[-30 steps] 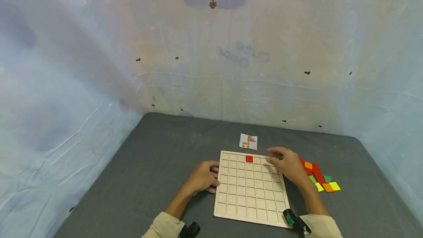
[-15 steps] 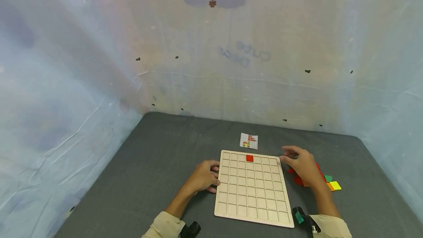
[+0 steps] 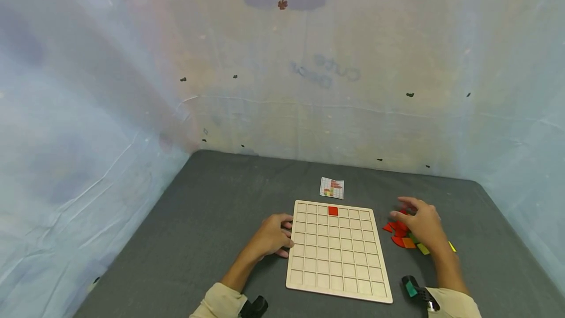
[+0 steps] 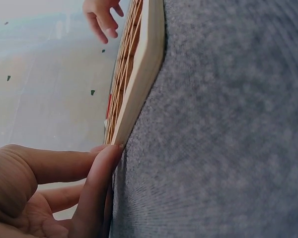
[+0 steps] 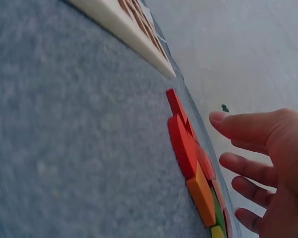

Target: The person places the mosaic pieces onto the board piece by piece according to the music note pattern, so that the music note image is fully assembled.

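A pale wooden grid board (image 3: 337, 259) lies on the dark table, with one red square tile (image 3: 333, 211) in its far row. My left hand (image 3: 272, 237) holds the board's left edge; in the left wrist view its thumb and finger (image 4: 102, 171) come together right at that edge. Off the board's right side, my right hand (image 3: 423, 222) hovers over a pile of coloured tiles, its fingers spread and nothing between them. Red tiles (image 3: 399, 227), an orange tile (image 3: 408, 243) and a yellow tile (image 3: 423, 249) show around it, while the hand and forearm cover part of the pile.
Beyond the board's far edge lies a small printed card (image 3: 332, 188) with a coloured grid pattern. The dark cloth-covered table (image 3: 212, 210) meets a pale draped sheet (image 3: 282, 126) at its back and sides.
From over the board's far right corner, my right hand has moved right to the tile pile, uncovering tiles on its left. My left hand stays at the board's edge.
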